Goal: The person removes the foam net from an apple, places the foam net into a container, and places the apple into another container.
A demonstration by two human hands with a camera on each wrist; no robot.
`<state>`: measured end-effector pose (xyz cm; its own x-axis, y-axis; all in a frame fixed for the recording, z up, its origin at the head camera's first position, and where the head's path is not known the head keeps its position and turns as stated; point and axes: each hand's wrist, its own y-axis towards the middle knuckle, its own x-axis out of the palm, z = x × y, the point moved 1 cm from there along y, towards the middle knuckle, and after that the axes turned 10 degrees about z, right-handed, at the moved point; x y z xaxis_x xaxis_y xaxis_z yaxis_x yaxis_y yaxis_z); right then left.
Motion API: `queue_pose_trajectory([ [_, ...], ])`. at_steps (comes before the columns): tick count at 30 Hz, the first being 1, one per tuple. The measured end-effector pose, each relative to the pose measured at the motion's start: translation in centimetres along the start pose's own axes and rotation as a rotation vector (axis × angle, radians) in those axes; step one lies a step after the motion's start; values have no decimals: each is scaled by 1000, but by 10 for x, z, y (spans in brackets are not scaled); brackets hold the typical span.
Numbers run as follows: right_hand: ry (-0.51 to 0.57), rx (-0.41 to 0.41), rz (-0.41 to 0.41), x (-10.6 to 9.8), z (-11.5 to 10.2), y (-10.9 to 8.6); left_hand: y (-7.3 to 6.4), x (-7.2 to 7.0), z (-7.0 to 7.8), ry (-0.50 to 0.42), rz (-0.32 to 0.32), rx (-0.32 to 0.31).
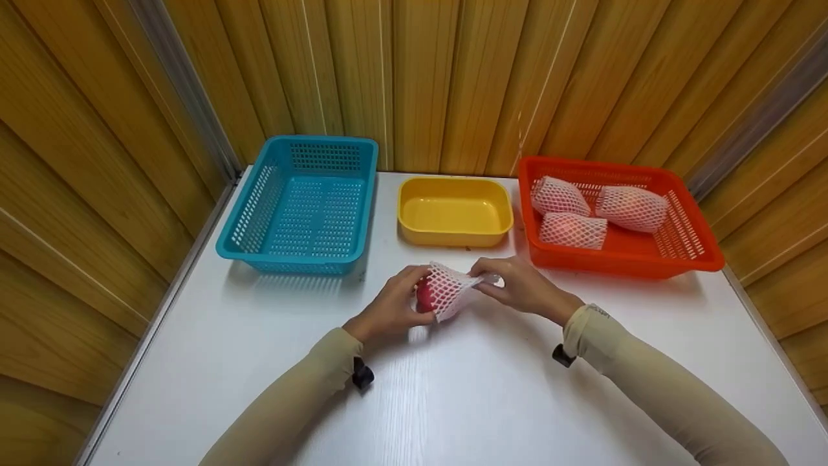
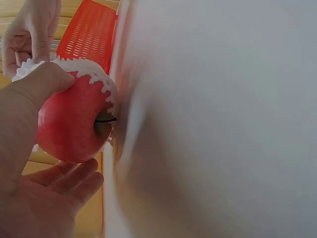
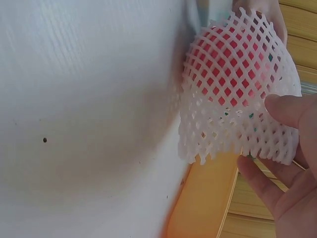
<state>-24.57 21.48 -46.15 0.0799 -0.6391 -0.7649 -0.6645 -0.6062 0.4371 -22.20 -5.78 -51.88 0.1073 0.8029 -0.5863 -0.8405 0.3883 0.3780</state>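
Observation:
A red apple (image 2: 69,121) sits partly inside a white foam net sleeve (image 3: 237,124), just above the white table. My left hand (image 1: 393,304) holds the apple, thumb on one side at the net's edge and fingers on the other. The apple's stem end is bare and faces the left wrist camera. My right hand (image 1: 521,285) pinches the loose end of the net between thumb and fingers, drawing it out to the right. In the right wrist view the red skin shows through the mesh.
Behind the hands stand a blue basket (image 1: 297,262) at left, a yellow tub (image 1: 453,238) in the middle, and a red basket (image 1: 621,262) at right. Three net-wrapped fruits (image 1: 631,207) lie in the red basket. Wood-patterned walls enclose the white table (image 1: 414,414).

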Motion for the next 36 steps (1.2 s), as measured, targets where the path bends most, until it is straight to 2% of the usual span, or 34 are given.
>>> queue_pose_trajectory([
  [3, -11, -24, 19, -1, 0, 0, -2, 0, -1, 0, 3, -12],
  [11, -30, -19, 13, -3, 2, 2, -4, -2, -2, -22, -5, -39],
  [16, -32, -49, 31, -5, 3, 3, -6, -4, -3, 3, 10, -13],
  [23, -30, -103, 113, -10, 4, 8, -10, -5, -3, 5, 20, 10],
  [30, -52, -56, 125, -21, 5, 15, -11, -5, -1, 12, 14, 12],
  [36, -85, 36, 106, -26, 6, 18, -11, -6, 0, 14, 7, 15],
])
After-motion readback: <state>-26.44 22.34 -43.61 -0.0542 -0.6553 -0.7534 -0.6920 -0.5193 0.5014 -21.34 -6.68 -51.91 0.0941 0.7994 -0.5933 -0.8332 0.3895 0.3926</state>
